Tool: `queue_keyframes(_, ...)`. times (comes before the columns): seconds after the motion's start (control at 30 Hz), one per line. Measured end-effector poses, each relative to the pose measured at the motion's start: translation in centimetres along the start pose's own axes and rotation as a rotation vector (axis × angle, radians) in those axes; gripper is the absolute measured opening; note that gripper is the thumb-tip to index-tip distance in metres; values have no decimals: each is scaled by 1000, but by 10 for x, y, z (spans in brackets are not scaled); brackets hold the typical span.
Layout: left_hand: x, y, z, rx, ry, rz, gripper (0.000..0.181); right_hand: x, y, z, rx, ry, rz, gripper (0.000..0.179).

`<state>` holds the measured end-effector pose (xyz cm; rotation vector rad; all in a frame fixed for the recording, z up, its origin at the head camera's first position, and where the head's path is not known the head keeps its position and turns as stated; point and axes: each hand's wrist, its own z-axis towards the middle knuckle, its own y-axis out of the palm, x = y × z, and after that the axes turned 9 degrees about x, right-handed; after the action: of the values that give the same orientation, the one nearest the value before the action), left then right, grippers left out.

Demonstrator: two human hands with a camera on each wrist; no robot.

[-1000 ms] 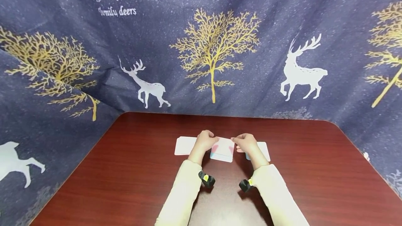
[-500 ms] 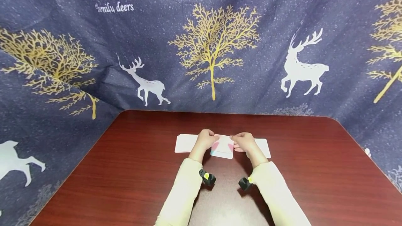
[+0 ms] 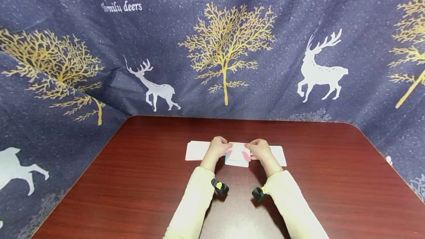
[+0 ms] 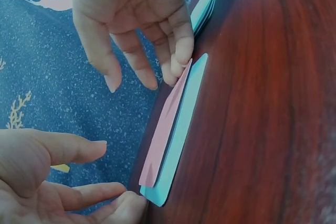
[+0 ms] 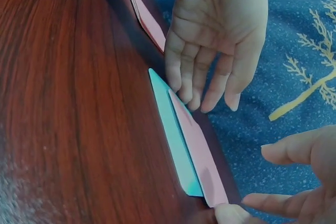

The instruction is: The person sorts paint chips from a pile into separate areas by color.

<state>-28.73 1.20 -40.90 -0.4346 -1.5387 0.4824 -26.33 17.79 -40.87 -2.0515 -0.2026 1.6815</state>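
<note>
In the middle of the head view, a pale pink card (image 3: 238,152) lies overlapping a cyan card (image 3: 236,163), whose border shows along the near edge. My left hand (image 3: 217,148) holds the pink card by its far left corner between thumb and finger. At the far right corner, my right hand (image 3: 261,150) pinches the same card. The left wrist view shows the pink card (image 4: 165,129) on edge to the camera, with the cyan card (image 4: 184,116) close against it. The other fingers of both hands are spread loosely. Exact fingertip contact is partly hidden.
Left of the hands lies a pink-edged stack of cards (image 3: 196,151), and to the right a cyan-edged stack of cards (image 3: 279,155), partly covered by the right hand. Both rest on the red-brown wooden table (image 3: 132,180). A dark blue deer-print cloth (image 3: 199,58) hangs behind it.
The pink and cyan cards have shifted slightly to the right between the hands. Both hands keep nearly the same place and pose. The head view has tilted a little downward.
</note>
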Motion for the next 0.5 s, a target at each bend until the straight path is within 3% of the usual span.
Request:
queue_keyframes(0.27,1,2,-2,36,26,33,28,0,1,2,-31,81,175,45)
queue_keyframes(0.5,1,3,-2,32,-8,-27,26,0,2,3,-34,76,186,44)
